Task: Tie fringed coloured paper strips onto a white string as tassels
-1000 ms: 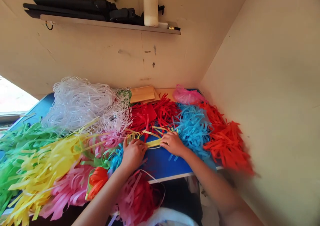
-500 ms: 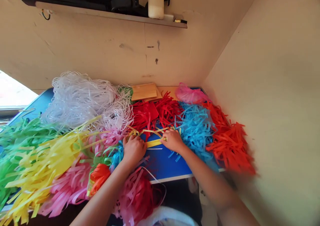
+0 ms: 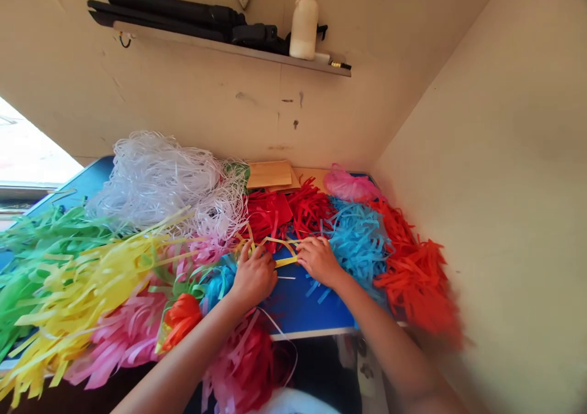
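Note:
A yellow paper strip (image 3: 287, 261) stretches between my two hands above the blue table (image 3: 302, 307). My left hand (image 3: 255, 273) is closed on its left end, with loose yellow strips curling out behind the fingers. My right hand (image 3: 318, 259) grips the other end, fingers bent together. Thin yellow loops (image 3: 277, 240) arch just beyond both hands. Red fringed paper (image 3: 268, 213) lies behind them, and blue fringed paper (image 3: 360, 230) is right beside my right hand. A small blue bunch (image 3: 219, 282) sits at the left wrist.
Yellow fringe (image 3: 96, 285), green fringe (image 3: 50, 243) and pink fringe (image 3: 121, 334) cover the table's left side. White shredded strands (image 3: 160, 181) are heaped behind. Orange-red fringe (image 3: 417, 273) hangs over the right edge. A wall shelf (image 3: 220, 48) carries a white bottle (image 3: 304, 25).
My hands have come closer together, leaving a shorter stretch of yellow strip showing between them. The view has tilted up, showing more of the shelf and bottle.

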Demonstrator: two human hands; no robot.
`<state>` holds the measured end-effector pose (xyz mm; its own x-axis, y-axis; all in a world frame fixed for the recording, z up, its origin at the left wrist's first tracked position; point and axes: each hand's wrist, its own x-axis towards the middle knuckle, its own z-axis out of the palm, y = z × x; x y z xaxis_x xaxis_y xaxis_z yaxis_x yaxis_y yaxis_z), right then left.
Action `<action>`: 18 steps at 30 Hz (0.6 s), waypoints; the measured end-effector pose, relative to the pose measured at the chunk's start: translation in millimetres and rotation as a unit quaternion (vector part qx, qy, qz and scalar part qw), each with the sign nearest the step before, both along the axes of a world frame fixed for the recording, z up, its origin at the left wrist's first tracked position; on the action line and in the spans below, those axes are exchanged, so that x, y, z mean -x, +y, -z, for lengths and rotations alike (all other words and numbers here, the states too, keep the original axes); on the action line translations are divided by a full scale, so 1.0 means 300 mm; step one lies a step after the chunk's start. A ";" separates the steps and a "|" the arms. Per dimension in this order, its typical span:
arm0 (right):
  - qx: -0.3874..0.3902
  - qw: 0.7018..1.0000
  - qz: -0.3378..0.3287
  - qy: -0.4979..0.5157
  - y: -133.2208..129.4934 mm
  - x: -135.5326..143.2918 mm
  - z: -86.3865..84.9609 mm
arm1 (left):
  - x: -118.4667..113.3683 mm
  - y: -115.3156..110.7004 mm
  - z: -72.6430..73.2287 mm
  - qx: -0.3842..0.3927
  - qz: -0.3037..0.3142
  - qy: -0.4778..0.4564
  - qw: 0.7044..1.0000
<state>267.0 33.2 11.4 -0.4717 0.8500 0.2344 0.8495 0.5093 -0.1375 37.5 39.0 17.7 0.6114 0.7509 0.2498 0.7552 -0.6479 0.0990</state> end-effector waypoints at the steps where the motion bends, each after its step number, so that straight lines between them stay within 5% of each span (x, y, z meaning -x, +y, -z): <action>1: -0.005 1.000 0.008 0.001 0.000 0.008 -0.008 | -0.002 -0.001 0.005 -0.002 0.001 -0.002 1.000; 5: -0.040 0.999 0.013 -0.006 -0.026 0.077 -0.023 | 0.002 -0.004 0.021 -0.006 0.001 -0.010 1.000; 9: -0.054 0.998 -0.024 -0.015 -0.050 0.133 0.033 | 0.015 -0.016 0.021 0.003 0.000 -0.015 1.000; 18: 0.008 0.996 0.022 0.091 -0.029 0.019 0.124 | 0.074 0.009 0.032 0.090 -0.008 -0.015 0.996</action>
